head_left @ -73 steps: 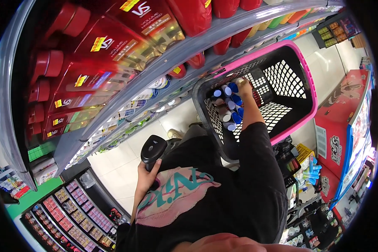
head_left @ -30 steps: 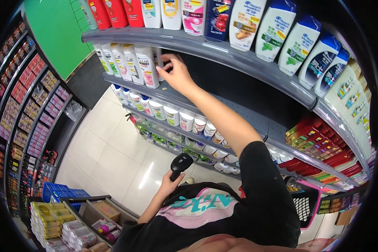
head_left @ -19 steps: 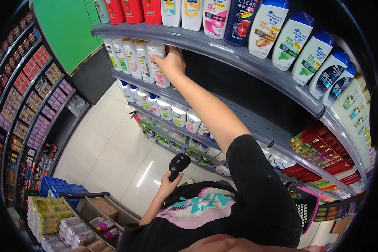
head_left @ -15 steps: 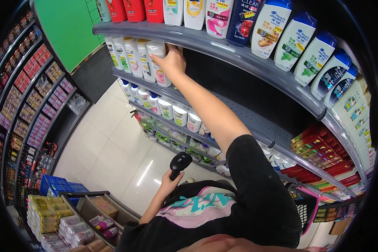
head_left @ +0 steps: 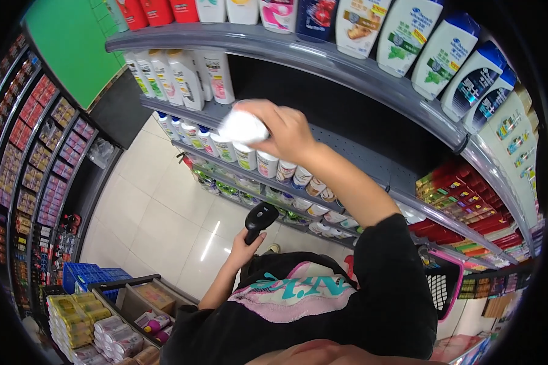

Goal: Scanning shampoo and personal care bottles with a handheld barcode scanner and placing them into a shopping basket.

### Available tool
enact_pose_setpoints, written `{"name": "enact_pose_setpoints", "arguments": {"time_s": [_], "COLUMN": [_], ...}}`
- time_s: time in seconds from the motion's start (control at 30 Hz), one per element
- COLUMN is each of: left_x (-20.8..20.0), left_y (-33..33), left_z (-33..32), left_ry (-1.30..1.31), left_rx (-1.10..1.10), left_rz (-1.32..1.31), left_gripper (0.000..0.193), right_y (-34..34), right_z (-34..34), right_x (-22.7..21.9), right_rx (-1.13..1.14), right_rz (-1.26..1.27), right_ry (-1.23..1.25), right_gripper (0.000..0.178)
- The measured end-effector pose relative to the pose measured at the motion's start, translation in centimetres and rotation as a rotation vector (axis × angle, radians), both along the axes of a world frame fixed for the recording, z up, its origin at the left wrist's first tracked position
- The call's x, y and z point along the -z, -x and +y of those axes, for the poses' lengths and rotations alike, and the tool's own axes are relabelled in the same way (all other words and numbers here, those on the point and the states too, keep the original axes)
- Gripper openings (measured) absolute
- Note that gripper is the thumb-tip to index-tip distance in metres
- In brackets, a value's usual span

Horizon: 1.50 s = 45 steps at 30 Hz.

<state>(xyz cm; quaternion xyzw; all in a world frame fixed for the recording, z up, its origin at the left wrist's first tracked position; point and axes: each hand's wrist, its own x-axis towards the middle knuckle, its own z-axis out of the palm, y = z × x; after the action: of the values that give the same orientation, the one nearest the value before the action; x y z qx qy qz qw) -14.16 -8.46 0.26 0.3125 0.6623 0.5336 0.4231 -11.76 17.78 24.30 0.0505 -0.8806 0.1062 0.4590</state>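
Observation:
My right hand (head_left: 283, 131) grips a white shampoo bottle (head_left: 242, 128), blurred by motion, in front of the middle shelf (head_left: 219, 112). The bottle's cap or end points toward me, so its label is hidden. Just behind it on that shelf stands another white shampoo bottle (head_left: 219, 79) with a pink print, beside a row of similar bottles (head_left: 186, 82). Lower down, near my body, my left hand (head_left: 245, 248) is wrapped round the handle of a black barcode scanner (head_left: 260, 220), its head tilted up.
Larger shampoo bottles (head_left: 402, 39) line the upper shelf overhead. White tubs and bottles (head_left: 246, 157) fill the shelf below. At lower left stand a cart (head_left: 122, 292) with boxes and wrapped cans (head_left: 73, 319), and a blue crate (head_left: 91, 274). A pink-edged black basket (head_left: 441, 286) is at right.
My right hand has pulled the white bottle off the middle shelf, outward and toward me, tipping it. A bottle behind it now shows. My left hand still holds the scanner in about the same place.

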Motion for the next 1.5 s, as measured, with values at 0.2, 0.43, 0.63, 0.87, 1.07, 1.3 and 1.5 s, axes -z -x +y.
{"name": "enact_pose_setpoints", "arguments": {"time_s": [0.2,0.43,0.63,0.87,1.07,1.3,1.5], "left_x": [0.4,-4.2,-4.5,-6.4,-5.6,-4.9,-4.5], "left_y": [-1.4,-8.9,-22.0,-33.7,-37.0,-37.9,-39.0], "left_z": [2.9,10.5,15.7,17.0,17.1,16.0,14.8], "left_ry": [-0.012,0.097,-0.016,0.104,0.192,0.289,0.235], "left_rx": [0.112,0.516,0.849,1.016,0.993,0.822,0.734], "left_rz": [0.010,0.023,-0.034,0.002,0.079,0.115,0.217], "left_gripper": [0.029,0.026,0.025,0.029,0.029,0.028,0.019], "right_y": [-20.0,-38.0,-50.1,-63.4,-76.7,-86.7,-87.0], "right_z": [-3.7,-9.5,-14.2,-17.7,-15.3,-13.3,-11.5], "right_x": [0.2,3.5,8.1,10.7,19.5,35.5,44.6], "right_rx": [0.063,0.347,0.639,1.325,1.862,1.958,1.960], "right_rz": [-0.175,-0.438,-0.491,0.028,0.028,-0.408,-0.636], "right_ry": [-0.412,-0.340,-0.053,0.596,0.729,1.073,1.418], "right_gripper": [0.040,0.035,0.038,0.067,0.055,0.058,0.062]}}
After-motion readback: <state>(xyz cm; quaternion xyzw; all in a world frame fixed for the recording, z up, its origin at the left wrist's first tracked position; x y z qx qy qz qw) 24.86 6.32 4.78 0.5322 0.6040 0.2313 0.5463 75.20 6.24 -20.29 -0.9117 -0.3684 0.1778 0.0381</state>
